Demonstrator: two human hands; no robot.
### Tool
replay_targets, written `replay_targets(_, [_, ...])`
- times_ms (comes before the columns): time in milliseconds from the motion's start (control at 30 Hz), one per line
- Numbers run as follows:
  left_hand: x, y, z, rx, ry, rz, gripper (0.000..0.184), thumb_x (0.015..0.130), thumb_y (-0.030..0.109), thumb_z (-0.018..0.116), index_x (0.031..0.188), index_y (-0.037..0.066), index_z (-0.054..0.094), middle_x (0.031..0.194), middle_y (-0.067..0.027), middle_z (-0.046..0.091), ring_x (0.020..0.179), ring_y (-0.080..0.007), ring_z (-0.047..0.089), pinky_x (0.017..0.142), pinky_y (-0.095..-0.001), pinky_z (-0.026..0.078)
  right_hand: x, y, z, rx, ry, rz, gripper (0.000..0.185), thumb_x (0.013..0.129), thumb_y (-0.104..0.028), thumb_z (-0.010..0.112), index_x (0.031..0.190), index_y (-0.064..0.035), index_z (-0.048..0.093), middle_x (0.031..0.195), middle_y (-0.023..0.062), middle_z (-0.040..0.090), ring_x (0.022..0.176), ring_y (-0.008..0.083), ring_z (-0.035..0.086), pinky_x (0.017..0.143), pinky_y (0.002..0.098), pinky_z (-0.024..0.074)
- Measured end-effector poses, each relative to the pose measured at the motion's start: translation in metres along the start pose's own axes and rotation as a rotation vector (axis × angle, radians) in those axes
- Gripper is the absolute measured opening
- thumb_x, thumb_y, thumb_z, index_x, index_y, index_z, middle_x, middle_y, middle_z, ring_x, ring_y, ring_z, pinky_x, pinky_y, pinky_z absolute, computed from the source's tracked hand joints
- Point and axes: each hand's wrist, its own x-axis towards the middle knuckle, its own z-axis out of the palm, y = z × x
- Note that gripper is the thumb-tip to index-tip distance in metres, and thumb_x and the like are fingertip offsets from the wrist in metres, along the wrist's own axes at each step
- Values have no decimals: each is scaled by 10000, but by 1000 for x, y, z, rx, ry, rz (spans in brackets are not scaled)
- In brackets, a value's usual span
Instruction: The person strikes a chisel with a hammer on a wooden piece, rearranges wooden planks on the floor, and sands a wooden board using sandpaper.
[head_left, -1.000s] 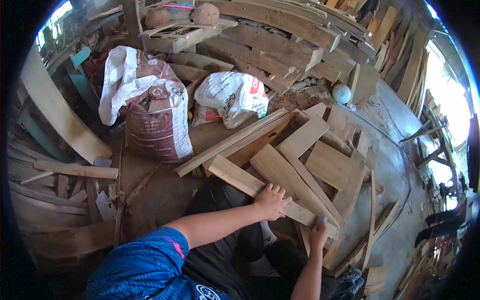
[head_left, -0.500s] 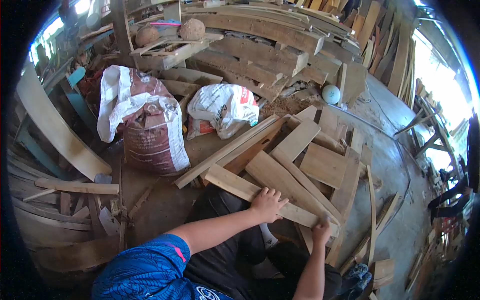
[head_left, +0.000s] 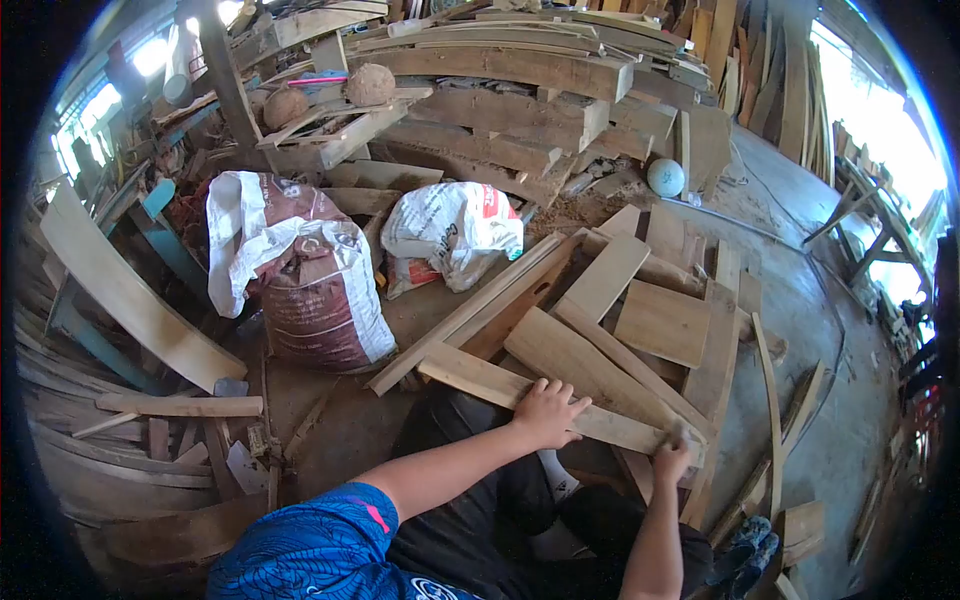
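Note:
A long, narrow wooden plank [head_left: 480,376] lies aslant across my lap, its right end over other boards. My left hand [head_left: 548,412] is closed over the plank's middle, fingers across its top face. At the right end, my right hand [head_left: 672,460] is closed in a fist against the plank. Something small and blurred shows at the top of that fist, but I cannot make out what it is. Under and beyond the plank lie a wide tapered board [head_left: 590,368], a squarish board [head_left: 662,323] and a paler board [head_left: 604,276].
A brown-and-white sack [head_left: 320,290] and a smaller white sack [head_left: 450,232] stand ahead on the left. Heavy timbers [head_left: 500,120] are stacked at the back, near a pale ball [head_left: 665,178]. A curved plank [head_left: 135,295] leans at left. Thin strips [head_left: 770,410] lie at right.
The camera view has shifted, so most of the scene sits further right and slightly lower. Both hands keep about the same places on the plank.

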Motion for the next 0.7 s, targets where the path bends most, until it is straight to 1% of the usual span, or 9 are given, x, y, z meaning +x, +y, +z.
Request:
replay_targets(33, [-1, 1, 2, -11, -16, -8, 680, 805, 575, 686, 1370, 212, 573, 1105, -102, 608, 1074, -270, 541, 915, -417, 382, -14, -7, 5, 66, -7, -237, 196, 890, -130, 585, 973, 29, 663, 825, 225, 688, 749, 391, 652, 723, 459, 508])
replay_targets(100, [0, 2, -4, -56, -85, -32, 675, 812, 583, 675, 1368, 214, 572, 1105, -109, 612, 1065, -276, 548, 909, -418, 387, -49, -41, 3, 273, -193, -310, 322, 893, -125, 613, 1191, -12, 656, 862, 232, 684, 754, 382, 648, 748, 443, 508])
replay_targets(133, [0, 2, -7, -49, -86, -26, 673, 820, 588, 666, 1370, 213, 569, 1107, -117, 614, 1068, -281, 554, 905, -414, 393, -43, -17, 23, 189, -132, -572, 371, 895, -138, 638, 1249, -27, 637, 852, 228, 680, 744, 354, 640, 734, 417, 507])
replay_targets(200, [0, 5, -6, -38, -81, -17, 673, 824, 591, 661, 1374, 215, 566, 1110, -117, 613, 1075, -283, 553, 905, -413, 395, -24, -14, 2, 102, -248, -274, 346, 898, -167, 656, 1199, 2, 647, 858, 207, 693, 768, 350, 650, 741, 413, 512])
replay_targets(300, [0, 3, -3, 6, -41, -3, 679, 828, 599, 653, 1388, 228, 554, 1128, -114, 613, 1098, -286, 549, 915, -415, 396, 26, 16, -16, -46, -80, 36, 217, 865, -152, 678, 955, 45, 670, 800, 211, 677, 730, 374, 653, 696, 448, 508])
replay_targets(367, [-1, 2, -5, -4, -85, 0, 678, 828, 604, 649, 1389, 234, 553, 1143, -111, 611, 1105, -286, 546, 928, -413, 394, 38, 41, -23, -114, 41, 6, 175, 841, -123, 665, 906, 40, 672, 796, 214, 674, 709, 378, 647, 689, 447, 506])
replay_targets(500, [-4, 1, -7, -17, -79, -12, 670, 832, 609, 641, 1380, 231, 565, 1137, -102, 615, 1089, -270, 551, 907, -407, 396, -4, 10, -1, 91, -257, -185, 183, 842, -132, 615, 953, 4, 666, 856, 239, 679, 811, 409, 673, 713, 442, 512])
replay_targets(600, [-1, 3, -13, -50, -114, -39, 665, 821, 604, 657, 1364, 227, 580, 1115, -98, 620, 1066, -267, 564, 878, -396, 402, -7, 8, -5, -102, -228, -306, 218, 850, -176, 631, 968, 3, 675, 910, 242, 685, 890, 400, 673, 740, 457, 516])
replay_targets(700, [-2, 1, 0, -12, -50, -1, 686, 807, 607, 671, 1375, 236, 569, 1124, -96, 622, 1082, -271, 558, 909, -399, 399, 29, 47, -27, -94, -6, 54, 260, 851, -197, 646, 980, 26, 676, 947, 222, 702, 876, 395, 674, 746, 466, 514])
